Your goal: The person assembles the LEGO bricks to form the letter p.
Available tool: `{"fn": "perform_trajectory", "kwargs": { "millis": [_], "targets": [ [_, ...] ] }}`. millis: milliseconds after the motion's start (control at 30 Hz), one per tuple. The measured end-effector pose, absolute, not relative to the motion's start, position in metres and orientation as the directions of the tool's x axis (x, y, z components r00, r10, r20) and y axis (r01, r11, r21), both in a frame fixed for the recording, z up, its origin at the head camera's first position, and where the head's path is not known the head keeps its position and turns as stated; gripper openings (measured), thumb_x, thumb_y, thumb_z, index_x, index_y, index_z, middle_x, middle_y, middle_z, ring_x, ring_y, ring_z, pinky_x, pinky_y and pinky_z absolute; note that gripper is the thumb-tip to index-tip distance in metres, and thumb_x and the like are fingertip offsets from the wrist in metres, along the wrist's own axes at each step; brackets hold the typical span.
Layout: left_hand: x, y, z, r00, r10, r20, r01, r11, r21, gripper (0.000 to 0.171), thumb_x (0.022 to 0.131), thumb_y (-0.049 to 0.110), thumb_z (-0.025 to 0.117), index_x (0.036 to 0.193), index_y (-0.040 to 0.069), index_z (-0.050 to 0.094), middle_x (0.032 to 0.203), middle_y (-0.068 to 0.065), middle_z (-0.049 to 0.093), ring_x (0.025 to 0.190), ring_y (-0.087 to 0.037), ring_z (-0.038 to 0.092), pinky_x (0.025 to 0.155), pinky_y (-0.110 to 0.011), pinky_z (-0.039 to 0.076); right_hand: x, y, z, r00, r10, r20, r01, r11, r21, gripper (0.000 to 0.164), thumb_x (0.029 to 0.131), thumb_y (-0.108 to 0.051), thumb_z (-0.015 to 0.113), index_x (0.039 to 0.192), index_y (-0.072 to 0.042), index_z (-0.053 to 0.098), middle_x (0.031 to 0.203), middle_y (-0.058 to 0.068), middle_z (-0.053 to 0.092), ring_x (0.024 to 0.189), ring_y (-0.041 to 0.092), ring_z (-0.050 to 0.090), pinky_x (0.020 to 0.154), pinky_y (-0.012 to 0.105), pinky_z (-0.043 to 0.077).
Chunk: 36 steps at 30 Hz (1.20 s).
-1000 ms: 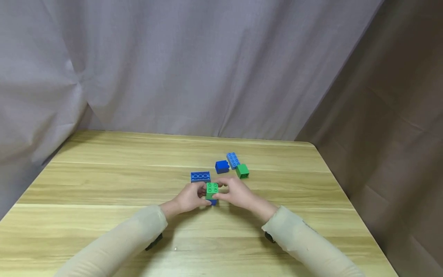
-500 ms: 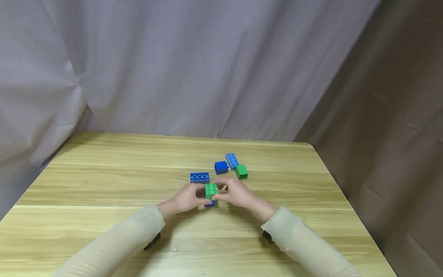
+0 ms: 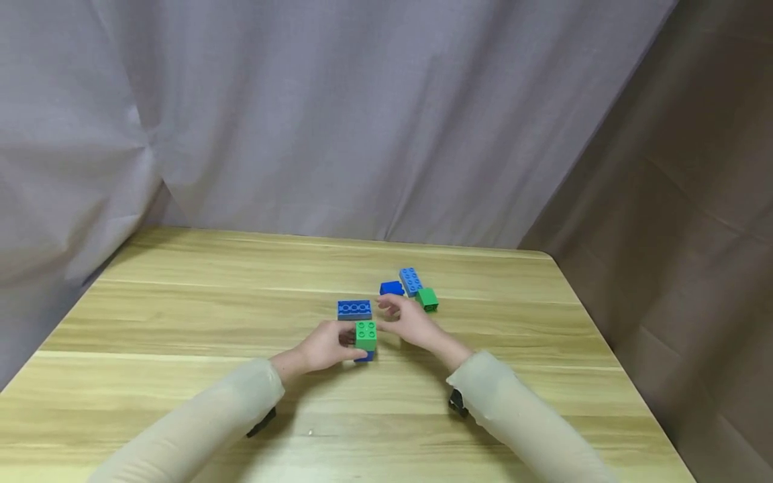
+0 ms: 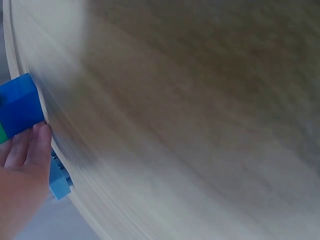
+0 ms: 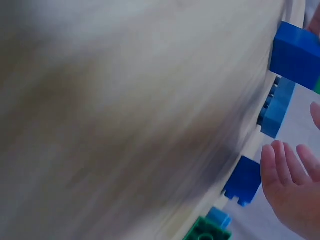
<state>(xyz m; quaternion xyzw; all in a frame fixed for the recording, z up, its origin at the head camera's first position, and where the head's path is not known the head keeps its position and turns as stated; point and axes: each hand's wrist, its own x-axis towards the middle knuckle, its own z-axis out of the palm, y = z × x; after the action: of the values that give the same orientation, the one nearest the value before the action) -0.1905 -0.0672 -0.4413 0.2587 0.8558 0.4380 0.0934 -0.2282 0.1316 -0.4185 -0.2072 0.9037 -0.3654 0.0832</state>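
My left hand [image 3: 323, 347] grips a small stack from its left side, thumb in front and the other fingers behind. On top of the stack is a green toy building brick [image 3: 366, 335], studs up. Beneath it sits a blue building brick [image 3: 364, 357], which shows larger in the left wrist view as a blue block [image 4: 21, 107]. To the right of the stack, my right hand [image 3: 413, 323] holds nothing; its fingers look loosely extended in the right wrist view. A second blue brick [image 3: 391, 288] lies just beyond those fingers, partly covered by them.
Behind the stack an upside-down blue brick [image 3: 354, 309] lies on the wooden table [image 3: 199, 302]. Farther right are a light blue brick [image 3: 410, 280] and another green brick [image 3: 427, 299] lying close together. A grey curtain [image 3: 302, 121] hangs behind the table.
My right hand has let go of the green brick and moved away, toward the loose bricks at the back right. The left hand still holds the stack in nearly the same place.
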Motion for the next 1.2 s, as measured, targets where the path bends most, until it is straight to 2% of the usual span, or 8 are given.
{"fn": "perform_trajectory", "kwargs": {
  "millis": [333, 533, 833, 1200],
  "targets": [
    [-0.192, -0.068, -0.441, -0.841, 0.538, 0.061, 0.362, 0.475, 0.802, 0.031, 0.082, 0.020, 0.072, 0.108, 0.005, 0.063, 0.100, -0.008, 0.070, 0.093, -0.019, 0.067, 0.084, -0.027, 0.056, -0.242, 0.115, -0.425, -0.937, -0.346, -0.042, -0.235, 0.717, -0.656, 0.053, 0.083, -0.012, 0.070, 0.132, -0.003, 0.050, 0.127, 0.015, 0.057, 0.100, 0.024, 0.061, 0.086, 0.034, 0.055],
    [-0.191, -0.068, -0.440, -0.839, 0.539, 0.068, 0.372, 0.479, 0.795, 0.027, 0.081, 0.021, 0.072, 0.102, 0.006, 0.064, 0.097, -0.007, 0.070, 0.091, -0.018, 0.067, 0.083, -0.027, 0.056, -0.247, 0.108, -0.429, -0.936, -0.344, -0.080, -0.220, 0.745, -0.630, 0.052, 0.084, -0.012, 0.069, 0.132, -0.002, 0.049, 0.127, 0.016, 0.056, 0.106, 0.026, 0.059, 0.091, 0.037, 0.053],
    [-0.189, -0.068, -0.442, -0.847, 0.530, 0.048, 0.350, 0.487, 0.800, 0.027, 0.081, 0.020, 0.073, 0.104, 0.007, 0.064, 0.098, -0.005, 0.070, 0.092, -0.016, 0.066, 0.084, -0.027, 0.056, -0.245, 0.101, -0.429, -0.941, -0.331, -0.075, -0.233, 0.790, -0.567, 0.042, 0.084, -0.005, 0.067, 0.125, -0.001, 0.056, 0.119, 0.015, 0.058, 0.107, 0.026, 0.057, 0.094, 0.038, 0.051],
    [-0.186, -0.065, -0.441, -0.846, 0.528, 0.073, 0.360, 0.466, 0.808, 0.023, 0.080, 0.017, 0.074, 0.096, 0.005, 0.064, 0.095, -0.008, 0.071, 0.091, -0.019, 0.067, 0.083, -0.029, 0.056, -0.243, 0.105, -0.423, -0.959, -0.277, -0.053, -0.174, 0.727, -0.664, 0.037, 0.079, -0.004, 0.070, 0.113, -0.002, 0.059, 0.093, 0.010, 0.063, 0.085, 0.019, 0.059, 0.074, 0.029, 0.053]
  ]
}}
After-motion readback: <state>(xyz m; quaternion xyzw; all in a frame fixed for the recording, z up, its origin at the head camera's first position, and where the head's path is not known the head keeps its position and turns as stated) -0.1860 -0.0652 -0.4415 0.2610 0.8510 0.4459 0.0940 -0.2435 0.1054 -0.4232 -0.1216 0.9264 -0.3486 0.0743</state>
